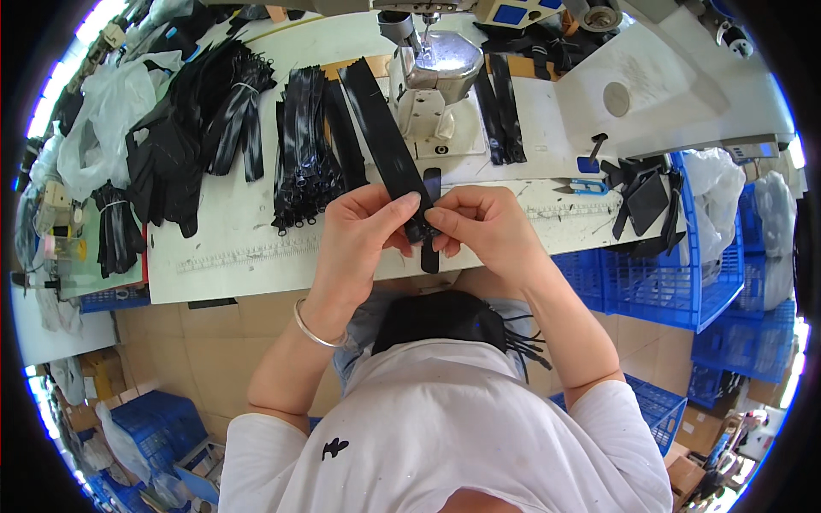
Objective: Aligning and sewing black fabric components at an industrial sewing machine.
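Over the front edge of the table, my left hand (368,227) is closed on the lower part of a long black zipper (380,124), which slants up and to the left toward the sewing machine (440,73). My right hand (481,224) pinches a short black strip (431,258) against the zipper's lower end, with its thumb and fingers closed. The strip's two ends stick out above and below my fingers. Where strip and zipper meet is partly hidden by the fingertips. A pile of black zippers (301,141) with pulls at the near end lies left of my left hand.
Blue-handled thread snips (586,186) lie to the right, near black fabric pieces (643,203). More black strips (501,111) rest right of the machine. A tied black bundle (241,107) and a clear plastic bag (111,111) are at left. A blue crate (667,286) stands at right.
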Action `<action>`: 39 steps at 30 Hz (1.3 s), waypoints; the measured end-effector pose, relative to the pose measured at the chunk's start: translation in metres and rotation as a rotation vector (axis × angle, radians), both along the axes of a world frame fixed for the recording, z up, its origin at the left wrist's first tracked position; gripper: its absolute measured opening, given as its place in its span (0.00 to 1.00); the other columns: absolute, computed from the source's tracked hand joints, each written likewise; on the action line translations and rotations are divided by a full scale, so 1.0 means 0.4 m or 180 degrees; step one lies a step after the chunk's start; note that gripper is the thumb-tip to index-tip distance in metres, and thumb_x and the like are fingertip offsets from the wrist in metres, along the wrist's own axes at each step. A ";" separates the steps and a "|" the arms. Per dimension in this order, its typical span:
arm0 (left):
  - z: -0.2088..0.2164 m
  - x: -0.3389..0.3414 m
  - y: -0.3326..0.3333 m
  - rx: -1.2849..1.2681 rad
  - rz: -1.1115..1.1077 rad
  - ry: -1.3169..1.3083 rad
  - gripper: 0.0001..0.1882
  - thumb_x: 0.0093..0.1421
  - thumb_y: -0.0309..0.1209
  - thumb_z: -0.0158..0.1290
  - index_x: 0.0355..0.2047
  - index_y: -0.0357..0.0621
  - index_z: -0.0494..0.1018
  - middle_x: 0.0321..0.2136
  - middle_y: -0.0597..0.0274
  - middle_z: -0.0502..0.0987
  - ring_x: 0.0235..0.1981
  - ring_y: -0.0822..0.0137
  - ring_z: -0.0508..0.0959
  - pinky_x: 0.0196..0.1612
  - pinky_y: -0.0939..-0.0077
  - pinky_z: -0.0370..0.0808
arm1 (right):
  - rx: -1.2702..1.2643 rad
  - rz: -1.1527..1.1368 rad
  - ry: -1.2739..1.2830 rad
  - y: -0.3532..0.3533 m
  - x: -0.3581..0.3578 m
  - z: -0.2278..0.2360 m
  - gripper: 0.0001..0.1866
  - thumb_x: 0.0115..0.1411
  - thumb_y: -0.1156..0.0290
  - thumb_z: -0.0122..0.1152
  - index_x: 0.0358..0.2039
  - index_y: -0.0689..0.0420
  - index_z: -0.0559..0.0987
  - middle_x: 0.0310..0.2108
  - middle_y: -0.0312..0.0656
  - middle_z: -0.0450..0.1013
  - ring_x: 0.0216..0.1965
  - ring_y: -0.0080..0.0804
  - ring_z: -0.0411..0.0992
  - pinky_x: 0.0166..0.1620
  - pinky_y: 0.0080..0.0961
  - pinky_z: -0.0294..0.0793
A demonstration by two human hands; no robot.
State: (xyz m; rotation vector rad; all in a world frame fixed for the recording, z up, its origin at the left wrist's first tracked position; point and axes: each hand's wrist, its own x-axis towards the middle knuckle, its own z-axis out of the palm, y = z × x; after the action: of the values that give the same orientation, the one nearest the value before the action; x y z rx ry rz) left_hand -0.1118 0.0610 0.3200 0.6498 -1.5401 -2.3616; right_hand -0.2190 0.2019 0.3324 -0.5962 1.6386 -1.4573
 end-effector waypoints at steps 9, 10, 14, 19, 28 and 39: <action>0.068 -0.068 -0.069 -0.0454 0.0095 0.0180 0.10 0.60 0.34 0.54 0.32 0.38 0.76 0.23 0.64 0.78 0.21 0.77 0.76 0.21 0.83 0.70 | -0.0163 -0.0263 0.0604 0.001 0.014 0.043 0.08 0.58 0.73 0.59 0.30 0.66 0.78 0.19 0.37 0.75 0.21 0.17 0.70 0.26 0.16 0.69; 0.072 -0.069 -0.072 -0.0246 -0.0021 0.0246 0.10 0.61 0.34 0.54 0.32 0.38 0.76 0.24 0.64 0.78 0.22 0.77 0.77 0.22 0.83 0.71 | -0.0193 -0.0270 0.0622 0.002 0.018 0.046 0.08 0.58 0.73 0.59 0.30 0.66 0.78 0.19 0.37 0.75 0.21 0.17 0.70 0.26 0.16 0.69; 0.083 -0.079 -0.076 0.0162 -0.0165 0.0336 0.12 0.62 0.35 0.53 0.33 0.37 0.76 0.25 0.64 0.78 0.23 0.77 0.77 0.28 0.83 0.75 | -0.0136 -0.0412 0.1078 0.004 0.028 0.046 0.06 0.57 0.73 0.59 0.30 0.64 0.79 0.19 0.39 0.74 0.20 0.20 0.71 0.26 0.18 0.69; 0.094 -0.092 -0.098 -0.0076 0.0012 0.0392 0.12 0.62 0.35 0.53 0.33 0.37 0.76 0.25 0.63 0.79 0.24 0.78 0.77 0.29 0.83 0.76 | -0.0070 -0.0339 0.1464 0.013 0.043 0.061 0.06 0.57 0.73 0.59 0.30 0.64 0.79 0.19 0.40 0.74 0.19 0.21 0.70 0.25 0.19 0.69; 0.140 -0.137 -0.101 0.0125 -0.0352 0.0189 0.11 0.60 0.33 0.54 0.31 0.36 0.76 0.25 0.63 0.79 0.23 0.78 0.77 0.27 0.85 0.75 | -0.0208 -0.0579 0.1449 0.024 0.059 0.080 0.05 0.57 0.75 0.60 0.30 0.64 0.78 0.21 0.41 0.75 0.23 0.24 0.76 0.26 0.19 0.71; 0.159 -0.164 -0.102 0.0004 -0.0259 0.0179 0.10 0.59 0.32 0.56 0.29 0.36 0.77 0.24 0.63 0.79 0.20 0.79 0.77 0.23 0.88 0.74 | -0.0381 -0.0721 0.1293 0.010 0.054 0.087 0.05 0.56 0.77 0.59 0.30 0.66 0.77 0.22 0.41 0.74 0.25 0.23 0.76 0.26 0.17 0.72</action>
State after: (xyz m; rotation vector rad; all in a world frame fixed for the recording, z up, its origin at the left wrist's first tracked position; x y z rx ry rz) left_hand -0.1773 0.0202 0.3837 0.5256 -1.5696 -2.4181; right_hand -0.1974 0.2057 0.3672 -0.8389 1.9931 -1.6876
